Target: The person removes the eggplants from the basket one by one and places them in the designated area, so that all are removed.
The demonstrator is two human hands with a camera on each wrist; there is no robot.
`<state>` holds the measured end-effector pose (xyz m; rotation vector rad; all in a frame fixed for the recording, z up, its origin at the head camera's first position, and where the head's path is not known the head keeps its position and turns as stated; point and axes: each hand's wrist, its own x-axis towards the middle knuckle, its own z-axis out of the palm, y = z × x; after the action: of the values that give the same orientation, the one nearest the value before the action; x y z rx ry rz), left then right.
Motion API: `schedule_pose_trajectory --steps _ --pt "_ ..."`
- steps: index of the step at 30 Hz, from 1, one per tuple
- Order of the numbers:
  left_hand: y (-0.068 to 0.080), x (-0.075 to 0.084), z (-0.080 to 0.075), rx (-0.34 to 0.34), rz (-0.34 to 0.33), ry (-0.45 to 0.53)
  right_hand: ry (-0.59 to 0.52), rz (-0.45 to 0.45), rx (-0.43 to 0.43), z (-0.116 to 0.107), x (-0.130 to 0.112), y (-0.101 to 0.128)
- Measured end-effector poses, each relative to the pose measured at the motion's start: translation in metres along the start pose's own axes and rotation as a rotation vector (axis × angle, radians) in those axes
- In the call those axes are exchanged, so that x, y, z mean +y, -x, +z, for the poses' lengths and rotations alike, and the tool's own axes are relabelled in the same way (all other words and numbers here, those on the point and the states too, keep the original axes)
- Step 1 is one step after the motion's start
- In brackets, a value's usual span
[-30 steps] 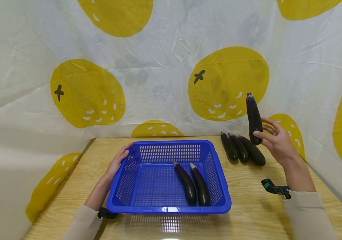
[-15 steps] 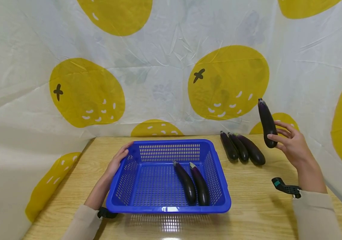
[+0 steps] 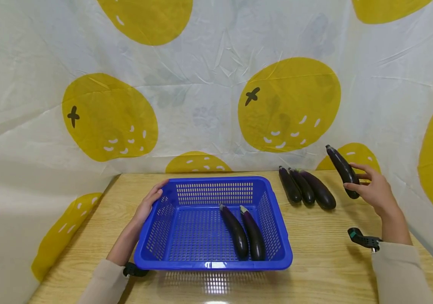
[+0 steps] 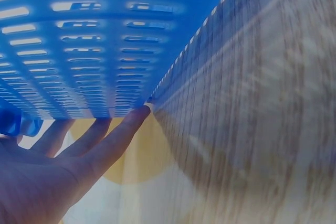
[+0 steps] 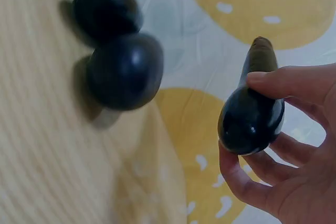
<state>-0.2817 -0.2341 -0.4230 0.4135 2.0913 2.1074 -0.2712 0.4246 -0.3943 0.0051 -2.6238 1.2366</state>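
A dark purple eggplant [image 3: 342,171] is pinched between thumb and fingers of my right hand [image 3: 377,190], stem end up and leaning left, just right of the row. In the right wrist view this eggplant [image 5: 252,121] shows its rounded end towards the camera. Three more eggplants [image 3: 318,191] lie side by side on the table at the back right. My left hand [image 3: 147,206] rests against the left side of a blue plastic basket [image 3: 213,265]. Seen from the left wrist, its straight fingers [image 4: 113,142] touch the outer wall. Two eggplants [image 3: 234,231] lie in the basket's right half.
The wooden table [image 3: 315,253] ends at a hanging white cloth [image 3: 201,109] with yellow fruit prints, close behind the eggplants. More of this cloth hangs along the left and right sides. A black wrist camera [image 3: 362,239] sticks out from the right wrist.
My right hand has moved right with its eggplant, away from the row, then lowered it and tilted its top further left. The left hand and basket stay in place.
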Motion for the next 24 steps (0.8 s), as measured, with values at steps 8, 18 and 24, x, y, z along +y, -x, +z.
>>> schedule_pose_trajectory --steps 8,18,24 --pt "0.0 0.002 0.001 0.001 -0.001 -0.014 0.229 -0.026 -0.031 0.008 0.015 -0.005" --pt "0.0 0.002 0.001 -0.009 0.004 -0.014 0.289 -0.015 -0.09 0.017 0.03 -0.007" --pt "0.0 0.002 0.001 -0.006 -0.001 -0.007 0.304 -0.025 -0.097 0.025 0.032 -0.007"
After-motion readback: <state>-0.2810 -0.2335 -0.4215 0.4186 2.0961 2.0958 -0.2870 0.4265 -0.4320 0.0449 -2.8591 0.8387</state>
